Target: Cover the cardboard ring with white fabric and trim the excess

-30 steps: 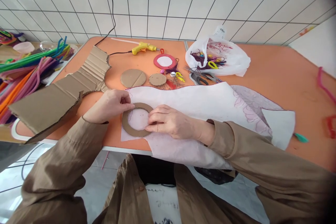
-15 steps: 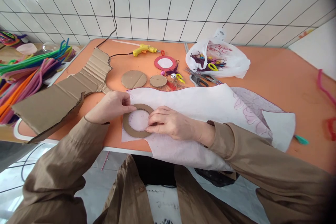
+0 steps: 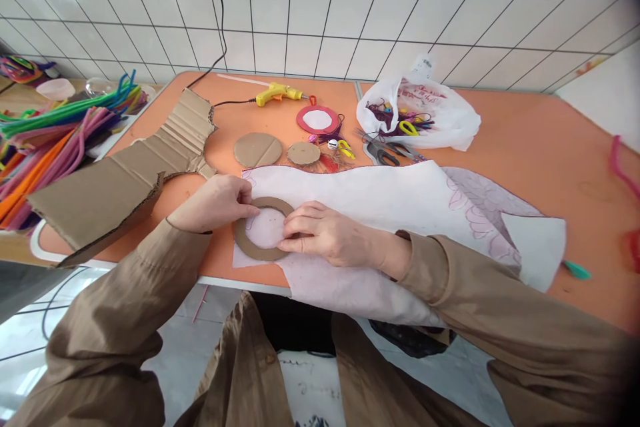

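Note:
A cardboard ring (image 3: 249,249) lies flat on the left end of a large white sheet (image 3: 370,197), close to the table's front edge. My left hand (image 3: 223,202) is closed on the ring's upper left, with the thumb over its inner edge. On the ring's right side rests my right hand (image 3: 325,233), its fingers bent and pressed together on the cardboard. Faint pink lines mark the sheet, which folds over at its right end and hangs over the front edge.
Behind the sheet are cardboard discs (image 3: 258,149), a red-rimmed disc (image 3: 305,121), a yellow glue gun (image 3: 276,93), scissors (image 3: 383,153) and a white plastic bag (image 3: 453,120). Cut cardboard (image 3: 105,193) and colourful pipe cleaners (image 3: 60,140) are at the left.
The view has shifted slightly. Both hands keep the same place on the ring, and nothing else has visibly moved.

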Demonstrator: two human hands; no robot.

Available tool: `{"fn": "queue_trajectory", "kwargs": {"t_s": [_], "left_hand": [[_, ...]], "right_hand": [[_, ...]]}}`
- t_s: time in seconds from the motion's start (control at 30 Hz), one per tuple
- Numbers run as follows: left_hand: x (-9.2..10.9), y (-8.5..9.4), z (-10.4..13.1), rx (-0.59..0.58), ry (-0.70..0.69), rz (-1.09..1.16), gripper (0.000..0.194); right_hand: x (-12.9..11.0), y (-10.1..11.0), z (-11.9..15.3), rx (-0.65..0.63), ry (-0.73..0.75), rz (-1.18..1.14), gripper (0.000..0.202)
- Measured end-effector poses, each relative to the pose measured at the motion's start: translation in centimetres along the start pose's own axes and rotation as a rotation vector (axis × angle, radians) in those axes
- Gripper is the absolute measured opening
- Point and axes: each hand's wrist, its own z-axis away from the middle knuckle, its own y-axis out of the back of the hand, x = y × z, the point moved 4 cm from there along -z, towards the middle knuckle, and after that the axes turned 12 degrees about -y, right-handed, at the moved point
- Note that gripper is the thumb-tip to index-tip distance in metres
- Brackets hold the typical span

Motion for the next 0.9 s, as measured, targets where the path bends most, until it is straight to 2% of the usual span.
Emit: {"fn": "queue_trajectory", "kwargs": {"t_s": [0.33,0.5,0.67,0.8,0.83,0.9], "left_hand": [[-0.7,-0.6,-0.3,-0.029,-0.075,0.029,0.024],[-0.5,-0.7,0.1,-0.017,-0.059,0.057,0.025],[-0.6,-0.8,0.2,0.010,-0.064,0.111,0.023],[-0.5,-0.2,0.9,0.085,-0.020,0.090,0.027],[-0.3,0.1,1.3,0.133,-0.009,0.068,0.027],[0.5,0.7,2.4,0.304,-0.023,0.009,0.025]], "right_hand": [[0.2,0.0,-0.2,0.000,-0.054,-0.086,0.033],[0.5,-0.2,-0.2,0.001,-0.053,-0.122,0.033],[1.1,-0.5,-0.5,-0.117,-0.110,-0.100,0.033],[1.3,-0.6,-0.9,-0.216,-0.148,-0.067,0.036],[1.2,-0.5,-0.9,-0.222,-0.158,-0.065,0.036],[1.1,-0.4,-0.9,-0.211,-0.179,-0.071,0.035]]}}
